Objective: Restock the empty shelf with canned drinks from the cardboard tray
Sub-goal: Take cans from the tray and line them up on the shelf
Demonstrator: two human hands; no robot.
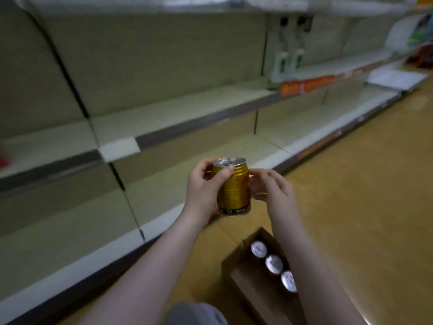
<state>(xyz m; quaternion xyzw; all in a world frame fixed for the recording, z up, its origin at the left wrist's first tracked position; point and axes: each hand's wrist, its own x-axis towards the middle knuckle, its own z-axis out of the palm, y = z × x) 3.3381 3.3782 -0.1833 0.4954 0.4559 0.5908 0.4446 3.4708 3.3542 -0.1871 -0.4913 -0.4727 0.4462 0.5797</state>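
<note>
- A grey cloth (194,313) fills the bottom edge between the two forearms; what it is cannot be told.
- The cardboard tray (248,289) sits on the floor (351,184), just beside the right forearm, which crosses over its right edge.
- Three tray cans (273,263) show their silver tops in a row along the tray's right wall, touching one another. The nearest is partly hidden by the forearm.
- The gold can (234,188) is held upright, slightly tilted, in the air above the floor, beyond the tray and in front of the lowest shelf's edge.
- The left hand (203,186) grips the can from the left, its fingers curled behind and its thumb pressed across the ribbed shoulder under the rim.
- The right hand (274,186) meets the can's right side with bent fingers, tips on the metal.
- The bottom shelf (164,184) lies beyond the can, its white front edge running diagonally and its bare deck wide on both sides.
- The middle shelf (187,109) overhangs it with a dark grey front edge, leaving a tall gap between them.
- A red price strip (307,85) marks that edge farther right; the goods at the far right are blurred.
</note>
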